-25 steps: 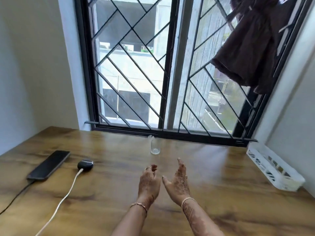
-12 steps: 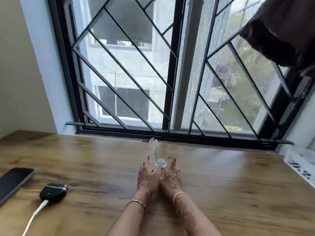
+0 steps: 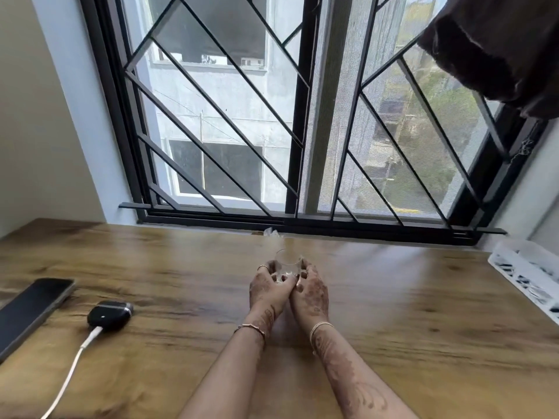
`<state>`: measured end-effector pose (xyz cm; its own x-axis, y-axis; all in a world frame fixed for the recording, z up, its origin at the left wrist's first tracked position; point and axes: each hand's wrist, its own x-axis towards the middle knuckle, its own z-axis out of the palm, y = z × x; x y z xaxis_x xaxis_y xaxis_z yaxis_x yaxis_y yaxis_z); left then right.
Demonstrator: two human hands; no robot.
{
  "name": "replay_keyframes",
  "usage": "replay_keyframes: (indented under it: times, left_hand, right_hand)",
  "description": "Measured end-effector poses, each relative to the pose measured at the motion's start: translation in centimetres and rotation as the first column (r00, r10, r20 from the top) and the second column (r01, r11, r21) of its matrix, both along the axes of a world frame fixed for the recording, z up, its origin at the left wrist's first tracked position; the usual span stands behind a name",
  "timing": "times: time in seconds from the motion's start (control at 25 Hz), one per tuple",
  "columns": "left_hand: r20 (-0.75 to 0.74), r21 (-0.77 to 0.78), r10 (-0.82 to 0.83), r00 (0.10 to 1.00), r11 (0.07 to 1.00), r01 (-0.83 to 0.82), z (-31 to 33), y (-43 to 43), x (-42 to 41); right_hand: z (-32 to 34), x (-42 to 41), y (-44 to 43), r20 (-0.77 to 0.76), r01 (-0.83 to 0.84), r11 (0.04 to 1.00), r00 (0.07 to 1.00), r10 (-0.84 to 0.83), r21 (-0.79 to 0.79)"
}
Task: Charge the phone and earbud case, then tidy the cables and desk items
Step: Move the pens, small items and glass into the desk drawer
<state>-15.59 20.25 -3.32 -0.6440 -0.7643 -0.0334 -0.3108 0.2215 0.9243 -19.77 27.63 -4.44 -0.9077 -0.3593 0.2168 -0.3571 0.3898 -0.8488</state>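
Both the left hand [image 3: 267, 290] and right hand [image 3: 311, 290] cup a small clear glass [image 3: 287, 264], apparently empty; a white basket [image 3: 526, 272] sits at three o'clock.

Your hands hide the lower glass [image 3: 288, 261]. The frame edge cuts the phone [image 3: 30, 313] at 9 o'clock and the basket [image 3: 526, 273] at 3 o'clock.

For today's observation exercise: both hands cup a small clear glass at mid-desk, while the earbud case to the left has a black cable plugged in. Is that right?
Not quite. The head view shows the cable plugged into the earbud case is white, not black. The rest holds: the left hand and right hand cup the clear glass.
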Motion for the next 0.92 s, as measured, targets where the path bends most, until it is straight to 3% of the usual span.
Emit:
replay_keyframes:
  times: [0.44, 0.92]
  left_hand:
    - [0.004, 0.037, -0.106, 0.994, 0.994, 0.105, 8.3, 11.6, 9.5]
    - [0.077, -0.065, -0.168, 0.983, 0.983, 0.173, 9.1, 31.7, 23.7]
  right_hand:
    - [7.4, 9.1, 13.6, -0.102, 0.003, 0.999, 0.995, 0.001, 0.042]
    - [8.8, 22.8, 35.0, -0.044, -0.040, 0.998, 0.998, 0.042, 0.048]
